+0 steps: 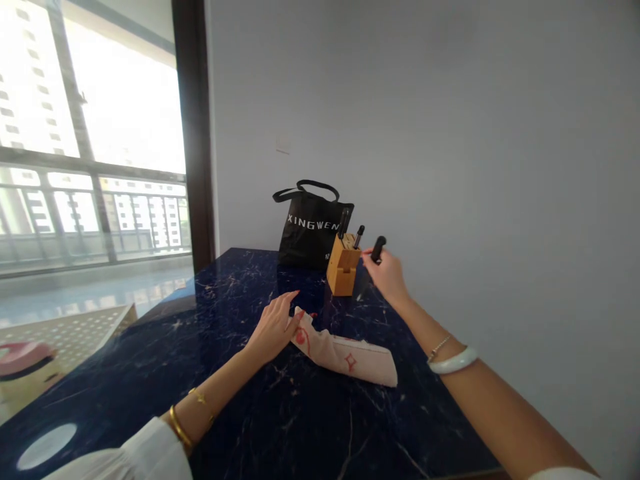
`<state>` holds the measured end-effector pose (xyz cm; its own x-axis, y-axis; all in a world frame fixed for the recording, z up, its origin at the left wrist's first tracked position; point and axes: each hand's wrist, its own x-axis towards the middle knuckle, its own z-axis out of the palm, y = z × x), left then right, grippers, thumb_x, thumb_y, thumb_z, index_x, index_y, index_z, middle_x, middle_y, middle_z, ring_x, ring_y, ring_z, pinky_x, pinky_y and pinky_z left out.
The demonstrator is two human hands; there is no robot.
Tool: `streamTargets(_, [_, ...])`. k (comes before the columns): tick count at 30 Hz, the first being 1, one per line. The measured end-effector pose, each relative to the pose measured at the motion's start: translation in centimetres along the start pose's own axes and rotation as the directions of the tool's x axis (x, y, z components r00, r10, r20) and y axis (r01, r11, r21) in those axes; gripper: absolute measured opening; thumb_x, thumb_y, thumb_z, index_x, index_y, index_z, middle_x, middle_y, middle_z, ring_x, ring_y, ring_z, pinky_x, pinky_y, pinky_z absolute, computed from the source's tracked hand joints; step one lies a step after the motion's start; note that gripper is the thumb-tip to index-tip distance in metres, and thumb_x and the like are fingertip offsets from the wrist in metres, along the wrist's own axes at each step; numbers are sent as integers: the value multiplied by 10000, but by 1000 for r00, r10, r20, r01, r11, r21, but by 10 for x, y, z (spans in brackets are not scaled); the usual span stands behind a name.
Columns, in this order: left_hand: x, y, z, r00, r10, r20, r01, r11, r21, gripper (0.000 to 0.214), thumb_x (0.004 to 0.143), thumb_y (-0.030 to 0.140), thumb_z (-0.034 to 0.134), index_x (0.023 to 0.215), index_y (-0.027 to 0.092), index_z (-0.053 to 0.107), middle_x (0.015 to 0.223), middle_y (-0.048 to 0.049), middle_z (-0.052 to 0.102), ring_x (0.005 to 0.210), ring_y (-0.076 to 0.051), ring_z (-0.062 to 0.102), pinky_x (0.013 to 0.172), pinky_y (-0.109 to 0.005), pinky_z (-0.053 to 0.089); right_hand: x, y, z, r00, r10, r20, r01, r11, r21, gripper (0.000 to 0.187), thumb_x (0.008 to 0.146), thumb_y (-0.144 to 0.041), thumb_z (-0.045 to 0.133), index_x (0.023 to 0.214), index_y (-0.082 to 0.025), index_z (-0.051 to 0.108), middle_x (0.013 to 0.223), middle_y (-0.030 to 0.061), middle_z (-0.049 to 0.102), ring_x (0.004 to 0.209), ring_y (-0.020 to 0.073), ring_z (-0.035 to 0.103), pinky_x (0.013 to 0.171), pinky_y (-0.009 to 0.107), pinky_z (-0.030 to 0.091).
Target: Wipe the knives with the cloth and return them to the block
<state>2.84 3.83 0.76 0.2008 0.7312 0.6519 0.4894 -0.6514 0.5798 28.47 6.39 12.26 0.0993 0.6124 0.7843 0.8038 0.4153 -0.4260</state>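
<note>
My right hand [386,272] is closed around a black-handled knife [379,249], just right of the wooden knife block [343,273]. The handle's end points up, and the blade below my fingers is hard to make out. Other black-handled tools [359,236] stand in slots at the block's top. My left hand [273,327] is low over the table with its fingers stretched out and its thumb touching the left end of a towel. That folded pale pink towel [345,357], with red patterns, lies slantwise in front of the block.
A dark blue marbled table [240,400] spans the front. Behind the block stands a black tote bag [307,240], close to the grey wall [450,133]. A round white patch [47,447] shows at the near left. A pink-lidded container [25,370] is beyond the left edge.
</note>
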Motion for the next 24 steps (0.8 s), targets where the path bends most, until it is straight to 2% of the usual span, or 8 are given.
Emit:
streamTargets(3, [-5,-20,6,995,-48,85,41,995,87,427,851,391,426,1231,197,452,1250,-103,491,1181,-265,392,973,-407,259,34,26,-22,964,175,-198,-133,969,206,304,791,-387,467,886,-117,572,707,56,628,360,91,502,373,207,414])
streamTargets(6, [-11,-32,11,983,-95,155,82,993,88,414,868,403,382,1220,196,447,1227,-101,515,1157,-264,424,958,-408,271,63,38,-30,924,248,-290,-135,923,359,260,776,-357,472,823,-110,538,668,51,609,374,99,535,377,211,460])
streamTargets(9, [-15,-36,13,969,-141,204,142,990,11,392,872,408,368,1202,209,442,1130,-85,572,1063,-248,493,915,-389,311,83,39,-22,945,201,-257,-80,906,416,236,776,-354,479,776,-123,527,565,30,576,394,134,564,407,247,496])
streamTargets(11, [-17,-36,13,964,-151,220,161,986,-32,389,873,413,367,1202,217,429,1049,-69,596,990,-234,520,877,-374,338,90,37,-13,958,176,-226,-67,905,419,236,778,-358,481,764,-127,528,568,38,583,396,146,571,412,261,503])
streamTargets(16, [-17,-29,11,965,-146,220,157,987,-32,383,885,396,347,1203,197,423,995,-73,590,937,-231,512,852,-386,345,94,41,8,961,234,-147,-162,908,387,216,783,-341,481,791,-130,529,687,76,633,414,145,581,416,267,509])
streamTargets(21, [-17,-27,13,967,-129,218,146,987,-66,408,898,381,326,1255,186,362,1011,-78,590,964,-221,506,884,-396,333,99,50,20,957,283,-60,-243,900,361,220,782,-330,515,754,-115,549,515,45,585,369,158,562,374,254,487])
streamTargets(24, [-19,-28,17,970,-138,198,159,983,-94,423,898,381,329,1272,184,339,1008,-82,585,963,-216,511,885,-394,341,113,55,30,944,329,24,-315,875,367,317,815,-411,479,730,-113,547,529,64,596,370,163,571,372,261,493])
